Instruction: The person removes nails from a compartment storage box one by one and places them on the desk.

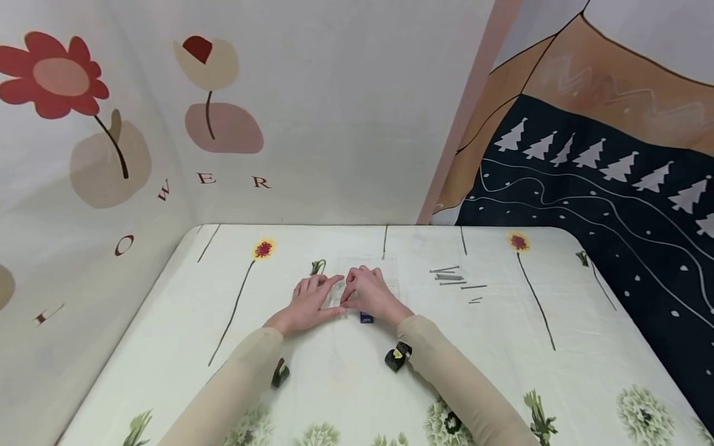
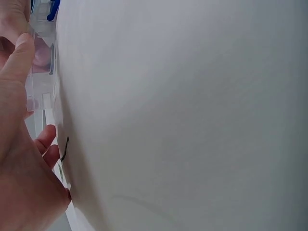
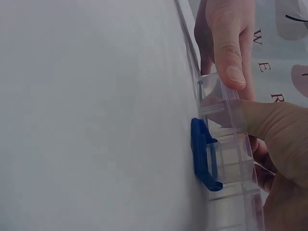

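Note:
A clear plastic compartment box [image 3: 230, 166] lies on the table with its see-through lid [image 1: 385, 267] folded back. The blue latch [image 1: 366, 318] sits on its near side. My left hand [image 1: 308, 305] rests at the box's left end, thumb stretched along the near rim and fingers spread. My right hand [image 1: 369, 293] reaches down into the leftmost compartment, thumb and forefinger close together. A thin grey strip [image 2: 52, 60] shows through the wall near those fingertips. I cannot tell whether they hold anything.
Several nails [image 1: 449, 277] lie to the right of the box in rough rows, with two short ones [image 1: 475, 300] nearer. A flower-printed cloth [image 1: 480, 365] covers the table. Printed curtains [image 1: 334, 124] hang behind and to the sides.

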### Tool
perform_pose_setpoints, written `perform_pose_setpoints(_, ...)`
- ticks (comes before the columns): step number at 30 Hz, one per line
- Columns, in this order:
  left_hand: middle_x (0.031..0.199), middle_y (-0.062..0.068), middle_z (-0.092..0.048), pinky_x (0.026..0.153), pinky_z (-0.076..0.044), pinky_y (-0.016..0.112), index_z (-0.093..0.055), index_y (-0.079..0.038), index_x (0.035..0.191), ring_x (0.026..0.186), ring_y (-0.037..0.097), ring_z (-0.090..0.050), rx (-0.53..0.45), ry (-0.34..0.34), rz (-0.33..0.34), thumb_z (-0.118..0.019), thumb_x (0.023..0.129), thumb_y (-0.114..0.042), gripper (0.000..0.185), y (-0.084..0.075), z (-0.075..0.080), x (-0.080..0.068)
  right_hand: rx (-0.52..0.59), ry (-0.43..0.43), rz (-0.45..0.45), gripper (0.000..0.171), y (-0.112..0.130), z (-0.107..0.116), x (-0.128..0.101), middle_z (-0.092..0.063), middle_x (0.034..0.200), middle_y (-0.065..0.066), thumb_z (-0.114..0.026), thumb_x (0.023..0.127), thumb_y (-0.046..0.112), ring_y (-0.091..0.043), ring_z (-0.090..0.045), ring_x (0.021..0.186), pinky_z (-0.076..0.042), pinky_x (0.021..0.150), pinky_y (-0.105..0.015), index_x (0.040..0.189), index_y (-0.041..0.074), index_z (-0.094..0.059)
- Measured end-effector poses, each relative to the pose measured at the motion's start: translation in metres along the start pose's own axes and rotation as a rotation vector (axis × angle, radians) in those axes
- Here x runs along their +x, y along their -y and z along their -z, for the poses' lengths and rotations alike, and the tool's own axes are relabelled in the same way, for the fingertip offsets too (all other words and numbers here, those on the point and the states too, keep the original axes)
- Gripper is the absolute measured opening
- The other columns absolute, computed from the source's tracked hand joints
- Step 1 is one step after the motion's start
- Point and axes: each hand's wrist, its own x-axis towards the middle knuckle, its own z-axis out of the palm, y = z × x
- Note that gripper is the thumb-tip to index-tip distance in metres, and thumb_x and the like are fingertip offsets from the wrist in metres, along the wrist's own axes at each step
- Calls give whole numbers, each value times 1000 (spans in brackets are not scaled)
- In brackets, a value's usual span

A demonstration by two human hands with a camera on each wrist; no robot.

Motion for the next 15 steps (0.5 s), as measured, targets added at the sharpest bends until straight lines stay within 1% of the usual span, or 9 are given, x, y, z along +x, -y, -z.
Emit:
perform_pose_setpoints(3,138,23,-32,101,-17,60,-31,-14,151,121,39,-26,-9,-16,-9,-59,92,-50,75,3,-2,0,16,-10,19,6,0,-2,0,-54,92,5,-83,78,24,-16,-45,88,-30,80,-40,76,22,-78)
perform_pose_setpoints(7,138,24,-31,101,-16,61,-31,-13,151,122,40,-26,-12,-16,-12,-59,92,-51,76,4,-3,-1,36,-6,49,5,-3,-4,-1,-53,91,7,-81,79,24,-15,-45,89,-30,80,-39,78,21,-78)
perform_pose_setpoints(11,139,23,-32,102,-16,61,-31,-13,150,124,40,-26,-9,2,-8,-59,92,-51,75,2,-1,-1,67,19,74,3,-8,0,-2,-55,96,8,-79,81,23,-14,-45,90,-30,81,-38,83,21,-79)
perform_pose_setpoints(15,139,22,-31,103,-15,61,-31,-13,150,126,40,-25,-11,20,1,-62,91,-49,76,-1,2,0,46,57,57,4,-7,6,-2,-57,102,8,-79,81,25,-14,-47,93,-31,83,-40,86,23,-80)
